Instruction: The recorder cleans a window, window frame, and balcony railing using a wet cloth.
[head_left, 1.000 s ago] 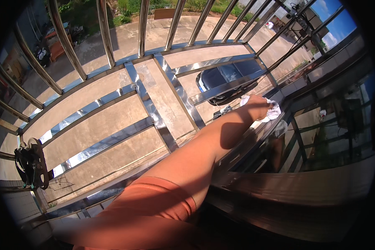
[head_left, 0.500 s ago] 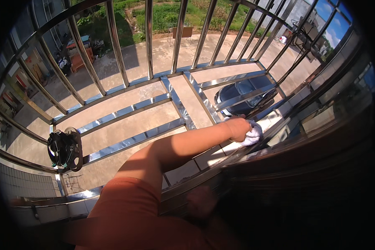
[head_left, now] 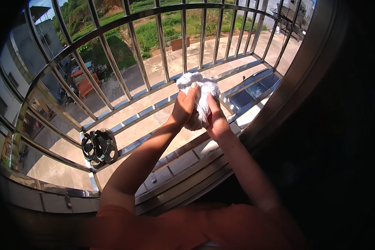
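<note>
A crumpled whitish cloth (head_left: 198, 93) is held up in both hands, in front of the metal bars. My left hand (head_left: 185, 104) grips its left side, thumb laid over the front. On the cloth's right side my right hand (head_left: 216, 118) closes with its thumb pointing up. The other fingers are mostly hidden behind the fabric. Both arms reach out over the tiled sill (head_left: 175, 168), and the cloth hangs above the flat metal slats (head_left: 148, 109) of the window cage.
A pair of dark strappy sandals (head_left: 99, 146) rests on the slats at the left. Upright bars (head_left: 162, 48) enclose the far side, with cables (head_left: 285, 23) tied at the right. A window frame (head_left: 296, 89) borders the right. Below, a dark car (head_left: 252, 91) stands on concrete.
The cloth has moved from the sill at the right up to the middle. My right hand has come up from the shade and now grips it too. The view has shifted.
</note>
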